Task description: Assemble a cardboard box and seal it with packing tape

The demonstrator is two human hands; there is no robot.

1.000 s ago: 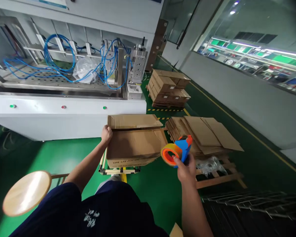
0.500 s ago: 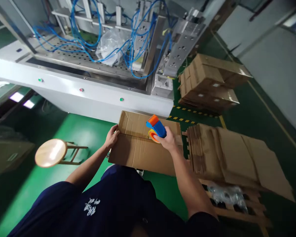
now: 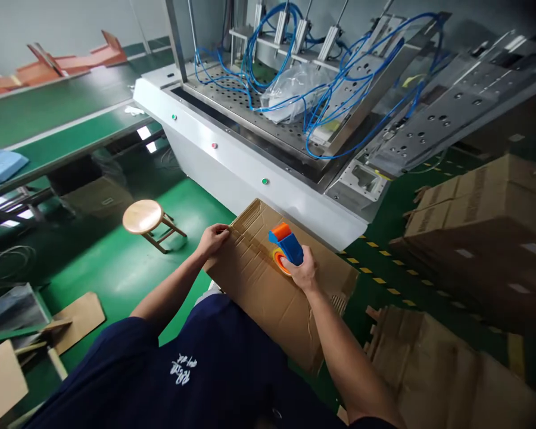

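Note:
A brown cardboard box [image 3: 268, 304] lies in front of my body, its broad face turned up. At its far left edge, my left hand [image 3: 215, 239] pinches the cardboard between thumb and fingers. My right hand [image 3: 304, 271] is wrapped round a blue and orange tape dispenser [image 3: 290, 245], holding it over the middle of the box. The roll's orange core shows beside my thumb. Whether the dispenser touches the cardboard I cannot tell. Shiny tape runs along the box's middle seam toward my left hand.
Beyond the box stands a white machine [image 3: 232, 161] with blue air hoses [image 3: 268, 77] and a plastic bag [image 3: 290, 92]. A round wooden stool [image 3: 143, 217] is on the left. Stacked cartons [image 3: 477, 220] and flattened cardboard [image 3: 433, 363] lie to the right. A green conveyor [image 3: 84, 101] runs at far left.
My view has swung to the left, and the box now appears rotated, slanting down to the right. Both hands keep their holds on the box edge and the tape dispenser.

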